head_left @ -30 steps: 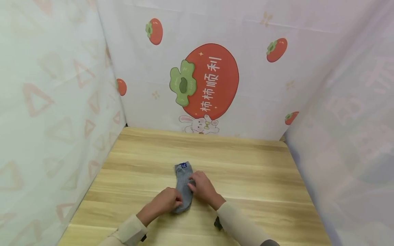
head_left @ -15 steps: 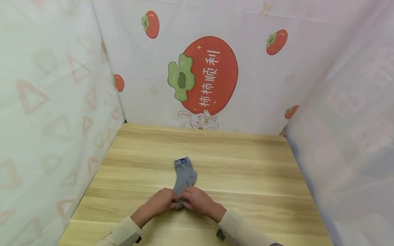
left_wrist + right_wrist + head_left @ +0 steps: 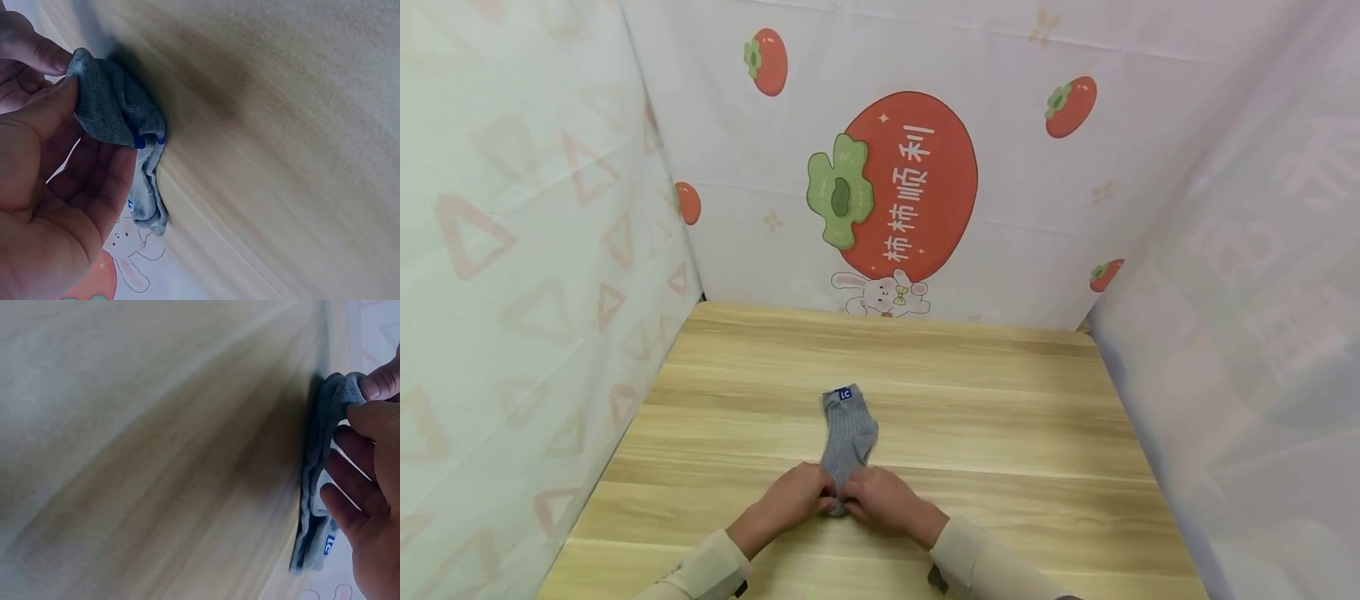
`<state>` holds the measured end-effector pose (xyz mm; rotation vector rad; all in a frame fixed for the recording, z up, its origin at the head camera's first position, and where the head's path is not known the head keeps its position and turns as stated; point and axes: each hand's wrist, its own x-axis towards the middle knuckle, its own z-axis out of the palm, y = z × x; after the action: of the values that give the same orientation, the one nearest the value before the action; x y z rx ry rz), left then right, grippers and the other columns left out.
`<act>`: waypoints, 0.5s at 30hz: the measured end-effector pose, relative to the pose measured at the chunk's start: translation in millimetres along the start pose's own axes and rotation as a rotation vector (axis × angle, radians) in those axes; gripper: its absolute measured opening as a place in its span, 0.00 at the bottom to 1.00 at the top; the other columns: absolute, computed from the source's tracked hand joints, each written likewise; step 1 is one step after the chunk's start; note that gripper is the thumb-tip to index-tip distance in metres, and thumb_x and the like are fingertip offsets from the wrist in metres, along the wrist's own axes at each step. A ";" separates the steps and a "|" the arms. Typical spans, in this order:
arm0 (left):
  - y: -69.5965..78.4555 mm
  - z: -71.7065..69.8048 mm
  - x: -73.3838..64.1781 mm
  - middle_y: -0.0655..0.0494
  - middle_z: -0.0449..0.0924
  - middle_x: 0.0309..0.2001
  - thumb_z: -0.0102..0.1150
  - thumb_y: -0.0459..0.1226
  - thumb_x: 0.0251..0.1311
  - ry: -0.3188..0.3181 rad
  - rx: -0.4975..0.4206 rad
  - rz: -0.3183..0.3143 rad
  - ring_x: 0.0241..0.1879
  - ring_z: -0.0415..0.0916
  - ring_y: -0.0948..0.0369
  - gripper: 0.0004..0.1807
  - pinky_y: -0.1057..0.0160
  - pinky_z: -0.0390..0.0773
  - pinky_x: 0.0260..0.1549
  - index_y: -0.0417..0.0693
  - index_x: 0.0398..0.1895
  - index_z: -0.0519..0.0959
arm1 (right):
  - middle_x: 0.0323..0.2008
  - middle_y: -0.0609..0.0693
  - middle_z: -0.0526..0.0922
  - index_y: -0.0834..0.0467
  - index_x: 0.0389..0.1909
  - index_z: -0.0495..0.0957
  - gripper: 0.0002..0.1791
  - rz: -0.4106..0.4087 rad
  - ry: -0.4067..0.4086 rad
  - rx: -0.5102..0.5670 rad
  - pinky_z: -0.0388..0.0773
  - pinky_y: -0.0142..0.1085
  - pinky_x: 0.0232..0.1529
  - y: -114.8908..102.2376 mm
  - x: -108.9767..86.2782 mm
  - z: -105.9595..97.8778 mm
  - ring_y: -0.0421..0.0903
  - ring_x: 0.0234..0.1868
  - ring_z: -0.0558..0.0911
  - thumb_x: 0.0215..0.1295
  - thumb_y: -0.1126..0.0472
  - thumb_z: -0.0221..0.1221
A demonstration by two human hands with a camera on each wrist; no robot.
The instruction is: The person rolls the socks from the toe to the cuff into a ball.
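Observation:
A grey ribbed sock [image 3: 848, 429] lies lengthwise on the table, its cuff with a blue LC label pointing away from me and its toe towards me. Both hands meet at the toe end. My left hand [image 3: 796, 497] pinches the sock's toe between thumb and fingers, lifting that part in the left wrist view, where blue stitching [image 3: 140, 142] shows near the fold. From the other side, my right hand [image 3: 883, 498] pinches the toe edge with thumb and forefinger, its other fingers spread along the sock [image 3: 319, 456]. Layered fabric shows along the side in the right wrist view.
The wood-grain table [image 3: 1000, 417] is enclosed by a back curtain [image 3: 1015, 233] printed with persimmons and a rabbit. Pale patterned curtains stand along the left [image 3: 535, 250] and right [image 3: 1247, 333] sides. A dark wrist fitting [image 3: 937, 577] shows below the right sleeve.
My right hand has moved from the sock's heel side down to the toe, beside the left hand. The heel has come into view. Over the last half second the hands have barely shifted.

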<state>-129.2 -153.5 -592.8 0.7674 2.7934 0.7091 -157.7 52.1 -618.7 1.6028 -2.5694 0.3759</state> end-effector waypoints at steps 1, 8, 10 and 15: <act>-0.1 1.2 -0.1 0.64 0.82 0.23 0.73 0.36 0.54 0.002 -0.002 -0.007 0.24 0.69 0.74 0.05 0.70 0.73 0.25 0.50 0.23 0.87 | 0.30 0.38 0.82 0.48 0.35 0.87 0.03 -0.001 0.004 -0.009 0.74 0.23 0.34 -0.3 -0.8 2.2 0.32 0.30 0.79 0.63 0.55 0.67; -2.0 7.2 0.3 0.62 0.83 0.24 0.75 0.35 0.51 0.030 0.025 -0.035 0.25 0.73 0.71 0.06 0.69 0.74 0.24 0.49 0.23 0.86 | 0.29 0.38 0.80 0.47 0.35 0.85 0.15 0.032 0.057 -0.096 0.68 0.25 0.30 -5.4 -4.0 13.6 0.33 0.28 0.75 0.56 0.41 0.71; -3.0 9.7 0.8 0.62 0.82 0.24 0.75 0.35 0.50 0.042 0.039 -0.047 0.25 0.73 0.70 0.06 0.68 0.74 0.24 0.48 0.22 0.85 | 0.31 0.38 0.79 0.47 0.37 0.85 0.18 0.045 0.076 -0.118 0.65 0.25 0.29 -7.1 -4.1 17.0 0.33 0.29 0.75 0.54 0.40 0.72; -2.6 16.0 1.6 0.60 0.78 0.24 0.76 0.34 0.48 0.079 0.075 -0.064 0.25 0.71 0.68 0.08 0.67 0.73 0.24 0.48 0.22 0.83 | 0.31 0.39 0.79 0.48 0.40 0.84 0.18 0.062 0.152 -0.155 0.65 0.27 0.29 -10.1 -2.4 24.2 0.36 0.29 0.77 0.52 0.45 0.74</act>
<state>-127.4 -148.1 -608.1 0.6725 2.9159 0.6408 -146.3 43.8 -641.0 1.3895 -2.4716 0.2833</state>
